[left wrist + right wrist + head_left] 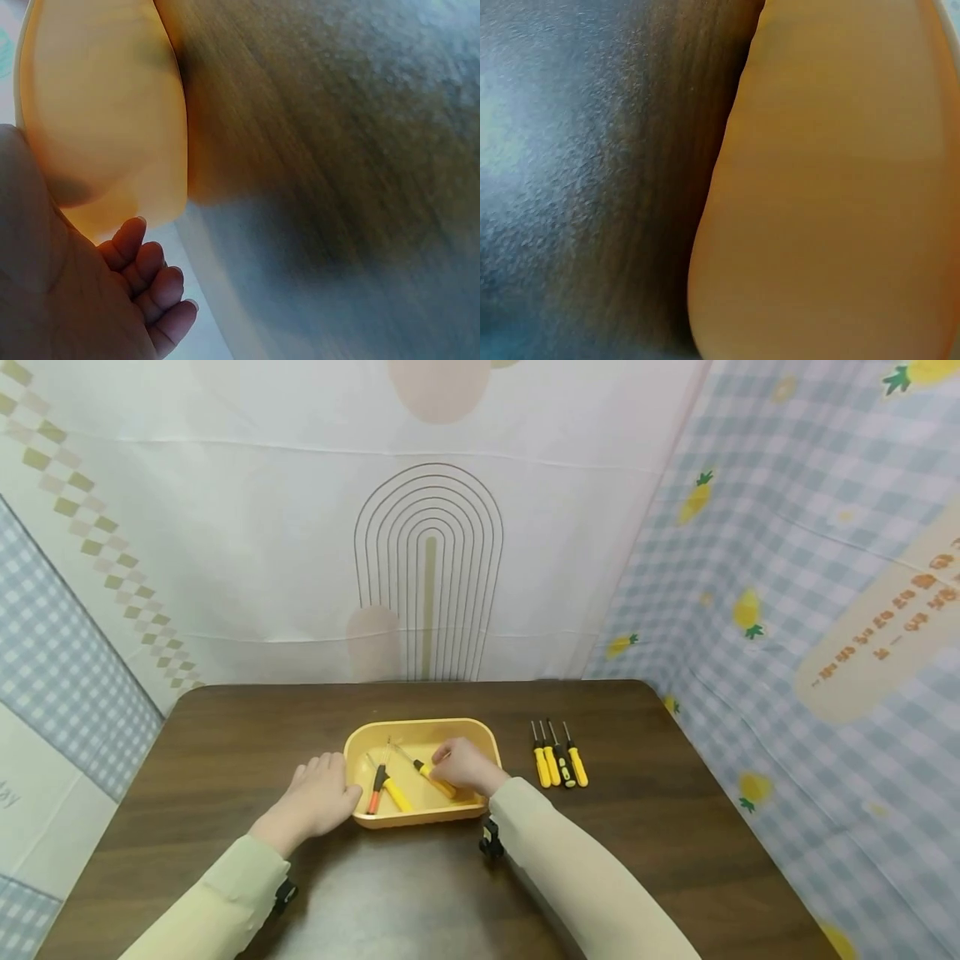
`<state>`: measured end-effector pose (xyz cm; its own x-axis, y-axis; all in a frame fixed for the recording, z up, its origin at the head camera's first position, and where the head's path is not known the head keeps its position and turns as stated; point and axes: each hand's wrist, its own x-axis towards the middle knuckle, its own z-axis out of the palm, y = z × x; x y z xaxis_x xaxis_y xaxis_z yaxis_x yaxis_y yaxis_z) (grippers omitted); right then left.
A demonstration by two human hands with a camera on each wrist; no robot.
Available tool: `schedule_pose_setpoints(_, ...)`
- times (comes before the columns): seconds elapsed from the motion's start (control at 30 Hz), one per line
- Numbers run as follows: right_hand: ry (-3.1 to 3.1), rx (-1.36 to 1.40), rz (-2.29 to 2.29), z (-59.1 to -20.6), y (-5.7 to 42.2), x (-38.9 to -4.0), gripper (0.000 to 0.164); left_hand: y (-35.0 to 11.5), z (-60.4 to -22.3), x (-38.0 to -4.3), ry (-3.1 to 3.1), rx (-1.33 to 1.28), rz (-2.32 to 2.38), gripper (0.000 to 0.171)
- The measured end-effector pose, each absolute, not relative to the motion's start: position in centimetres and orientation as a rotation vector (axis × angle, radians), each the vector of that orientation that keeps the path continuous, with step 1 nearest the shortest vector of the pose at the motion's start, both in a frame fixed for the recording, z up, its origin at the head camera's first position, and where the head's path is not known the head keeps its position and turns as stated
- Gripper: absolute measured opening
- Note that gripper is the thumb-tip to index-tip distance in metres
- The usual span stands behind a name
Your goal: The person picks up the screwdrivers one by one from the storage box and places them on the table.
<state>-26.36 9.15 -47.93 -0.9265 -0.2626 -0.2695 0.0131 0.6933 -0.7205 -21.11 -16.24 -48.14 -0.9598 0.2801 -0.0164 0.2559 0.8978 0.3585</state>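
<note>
At the left end of the yellow tray (431,817), the left hand (315,795) lay against the outside, its thumb by the rim and its fingers loosely bent rather than wrapped around the wall, as the left wrist view showed. So light a hold might have let the tray slide or turn on the brown table (375,902) if anything inside had been pushed hard; a firm press on the rim, in turn, might have tipped it.

Just inside that end lay a red-handled tool (373,802) and a yellow-handled tool (399,795), touching or crossed near their dark collars. Lifting either one could have dragged the other along, because they lay so close.

Farther right in the tray, a yellow-and-black screwdriver (444,787) lay slanted, its shaft toward the far left. The right hand (471,767) reached over the right side of the tray and appeared to pinch that handle between thumb and fingers; the right wrist view showed only tray wall and table. Held at one spot, the smooth-looking handle could have swivelled, and the shaft might have caught its neighbours.

Well apart on the right, four screwdrivers (553,768) lay side by side, shafts away from the person; a careless sweep of the right sleeve (577,868) could have scattered them.
</note>
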Motion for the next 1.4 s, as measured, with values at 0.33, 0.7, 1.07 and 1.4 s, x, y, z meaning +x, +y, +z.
schedule_pose_setpoints(0.33,2.524,-0.088,-1.111,-47.92,9.39,-25.93,0.010,-16.29,-48.15,-21.14,2.990,0.429,0.553,0.036)
schedule_pose_setpoints(0.7,2.526,-0.083,-1.091,-48.00,8.78,-25.76,0.008,-16.59,-48.27,-20.92,2.990,0.410,0.555,0.036)
schedule_pose_setpoints(1.07,2.539,-0.095,-1.040,-47.85,9.35,-25.97,0.008,-16.10,-48.32,-20.96,3.030,0.429,0.580,0.029)
schedule_pose_setpoints(1.4,2.529,-0.146,-1.045,-47.65,9.14,-25.81,0.007,-16.32,-48.13,-20.94,3.001,0.415,0.553,0.032)
